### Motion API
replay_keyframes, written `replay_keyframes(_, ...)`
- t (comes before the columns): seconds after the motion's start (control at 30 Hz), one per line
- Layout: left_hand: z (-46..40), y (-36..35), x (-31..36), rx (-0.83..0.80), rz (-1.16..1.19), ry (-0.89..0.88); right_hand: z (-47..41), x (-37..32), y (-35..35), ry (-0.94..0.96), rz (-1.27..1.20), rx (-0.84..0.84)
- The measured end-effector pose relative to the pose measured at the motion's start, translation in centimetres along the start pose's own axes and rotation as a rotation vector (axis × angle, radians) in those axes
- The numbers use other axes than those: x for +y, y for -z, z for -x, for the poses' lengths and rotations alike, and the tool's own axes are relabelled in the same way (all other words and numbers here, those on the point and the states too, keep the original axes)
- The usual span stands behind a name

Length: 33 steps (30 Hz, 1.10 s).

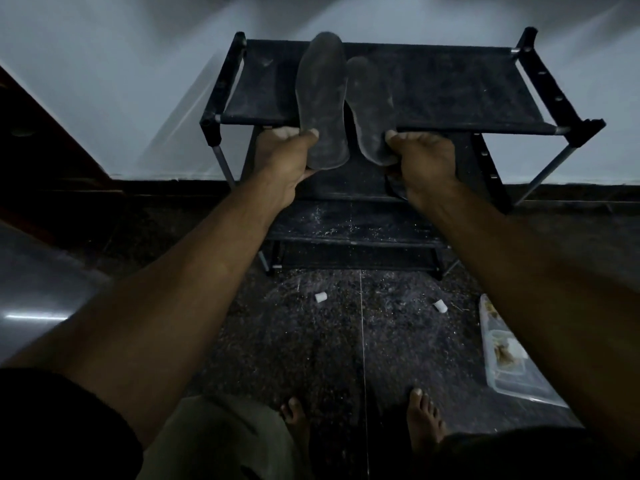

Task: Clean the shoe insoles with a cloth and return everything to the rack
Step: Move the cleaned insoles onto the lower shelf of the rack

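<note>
- Insoles, two dark and dusty ones, are held up over the front edge of the rack's point(450, 88) top shelf, toes pointing toward the wall behind the rack.
- Left of the rack, a dark wooden edge point(45, 133) slants down toward the floor.
- Left hand point(284, 157) is at the rack's front rail, thumb curled over the heel of the left insole point(323, 98) and fingers under it, so it grips that insole.
- Left insole stands higher against the shelf than its mate, and the two lie just beside each other, a thin gap between.
- Right insole point(372, 109) sits to the right, its heel below the front rail.
- Right hand point(424, 161) pinches that heel, thumb on top, fingers curled beneath; a dark thing point(396, 188) hangs under this hand, too dim to tell what it is.
- Below the top shelf, the rack's lower shelves point(346, 223) look dusty.
- On the speckled floor point(311, 341) in front of the rack lie two small white bits point(320, 297), well apart.
- Right of these, a clear plastic box point(509, 362) lies on the floor.
- Bare feet point(424, 420) stand nearest the camera.
</note>
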<state>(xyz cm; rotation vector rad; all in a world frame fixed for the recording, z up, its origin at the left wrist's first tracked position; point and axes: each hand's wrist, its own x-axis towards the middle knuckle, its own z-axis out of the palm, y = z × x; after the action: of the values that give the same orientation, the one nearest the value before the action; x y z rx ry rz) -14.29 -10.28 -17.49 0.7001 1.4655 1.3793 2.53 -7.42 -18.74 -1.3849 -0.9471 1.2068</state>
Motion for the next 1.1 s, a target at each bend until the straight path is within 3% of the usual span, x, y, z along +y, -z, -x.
replay_keyframes(0.4, 11.0, 4.3, -6.1, 0.063, 0.006, 0.095, 10.6, 5.7, 4.3, 0.032, -0.005, -0.132)
replay_keyframes(0.6, 12.2, 6.0, -10.1, 0.102, -0.087, 0.175, 13.2, 8.9, 6.0, -0.07, 0.006, -0.165)
replay_keyframes(0.8, 9.4, 6.1, -11.8, 0.149, -0.12, 0.229, 11.9, 11.1, 6.2, -0.107, 0.048, -0.115)
replay_keyframes(1.1, -0.8, 2.5, -11.5, 0.136, -0.189, 0.181, 3.2, 12.0, 1.7, -0.064, 0.06, -0.039)
